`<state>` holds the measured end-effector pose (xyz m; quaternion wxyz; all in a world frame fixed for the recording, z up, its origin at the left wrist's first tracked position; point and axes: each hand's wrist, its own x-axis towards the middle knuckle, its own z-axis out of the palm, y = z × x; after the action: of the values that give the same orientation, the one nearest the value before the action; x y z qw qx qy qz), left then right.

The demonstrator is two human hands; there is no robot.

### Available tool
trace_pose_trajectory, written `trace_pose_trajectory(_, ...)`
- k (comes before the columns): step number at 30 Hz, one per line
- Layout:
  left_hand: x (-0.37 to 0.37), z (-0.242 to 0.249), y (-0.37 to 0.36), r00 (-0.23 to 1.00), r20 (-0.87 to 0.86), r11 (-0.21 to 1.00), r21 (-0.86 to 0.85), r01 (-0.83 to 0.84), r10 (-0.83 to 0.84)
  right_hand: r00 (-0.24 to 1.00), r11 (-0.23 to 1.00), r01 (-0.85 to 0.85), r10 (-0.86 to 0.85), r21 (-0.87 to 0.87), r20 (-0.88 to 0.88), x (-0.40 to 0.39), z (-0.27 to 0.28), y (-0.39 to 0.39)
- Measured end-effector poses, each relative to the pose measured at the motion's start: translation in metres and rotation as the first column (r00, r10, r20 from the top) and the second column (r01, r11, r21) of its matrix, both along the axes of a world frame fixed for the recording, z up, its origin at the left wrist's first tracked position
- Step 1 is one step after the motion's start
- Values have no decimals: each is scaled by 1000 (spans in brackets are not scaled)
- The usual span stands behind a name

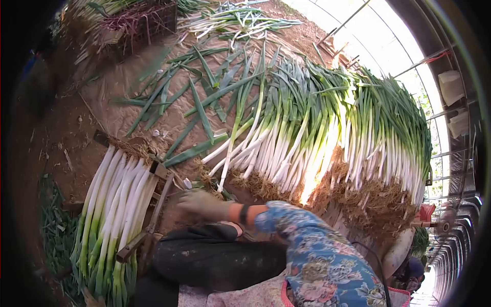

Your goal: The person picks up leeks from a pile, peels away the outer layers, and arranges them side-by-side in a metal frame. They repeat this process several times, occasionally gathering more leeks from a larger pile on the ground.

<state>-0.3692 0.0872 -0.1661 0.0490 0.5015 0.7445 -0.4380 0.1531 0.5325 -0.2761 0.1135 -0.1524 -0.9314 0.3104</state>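
My right hand (204, 204), in a pale work glove and smeared by motion, reaches left from a blue floral sleeve (322, 250). It is close to the root ends of a few loose leeks (226, 158) at the near end of a long row. Left of the hand, a bundle of leeks (110, 199) lies in a metal frame (156, 204), roots at the top and green leaves hanging down. Whether my right hand holds anything, I cannot tell. My left hand does not show.
A long row of leeks (307, 138) stretches to the right, roots towards me. Cut leaves (199, 110) litter the brown ground sheet (120, 84). More leeks (238, 23) lie at the back, near a dark crate (166, 20). Leaf trimmings (53, 225) are piled at the left.
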Motion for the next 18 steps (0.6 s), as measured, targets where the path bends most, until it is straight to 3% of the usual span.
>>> trace_pose_trajectory(1, 5, 9, 0, 990, -48, 990, -55, 128, -131, 960, 984, 146, -116, -100, 256, 42, -7, 0)
trace_pose_trajectory(2, 11, 17, 1, 968, -86, 969, -101, 227, -236, 883, 873, 428, -348, -235, 315, 88, -42, 0)
trace_pose_trajectory(3, 20, 26, 4, 934, -121, 936, -154, 316, -335, 830, 736, 558, -491, -383, 264, 133, -55, 4)
trace_pose_trajectory(5, 38, 44, 21, 985, -58, 984, -85, 158, -163, 539, 552, 820, -653, -152, 532, 218, -79, 15)
trace_pose_trajectory(6, 54, 52, 38, 999, -6, 999, -24, 34, -34, 388, 344, 920, -721, -189, 575, 247, -83, 16)
trace_pose_trajectory(7, 67, 61, 52, 998, 40, 998, 24, -58, 57, 369, 325, 929, -770, -176, 520, 270, -90, 19)
trace_pose_trajectory(10, 101, 88, 95, 952, 188, 954, 134, -267, 240, 386, 316, 922, -703, -224, 597, 275, -78, 44)
trace_pose_trajectory(11, 114, 95, 112, 927, 250, 931, 165, -325, 280, 478, 407, 878, -704, -254, 525, 272, -96, 51)
trace_pose_trajectory(13, 136, 107, 145, 879, 360, 893, 204, -400, 312, 540, 346, 833, -677, -431, 499, 231, -115, 64)
trace_pose_trajectory(14, 145, 113, 163, 855, 418, 878, 222, -424, 307, 604, 383, 795, -575, -471, 551, 208, -144, 67)
trace_pose_trajectory(16, 167, 122, 204, 791, 539, 843, 248, -476, 288, 570, 243, 821, -398, -516, 719, 156, -188, 67)
trace_pose_trajectory(17, 178, 125, 225, 757, 596, 830, 257, -496, 268, 482, 69, 871, -304, -486, 822, 126, -183, 66)
trace_pose_trajectory(18, 189, 125, 246, 719, 654, 822, 260, -506, 236, 484, 125, 870, -404, -477, 776, 110, -190, 60)
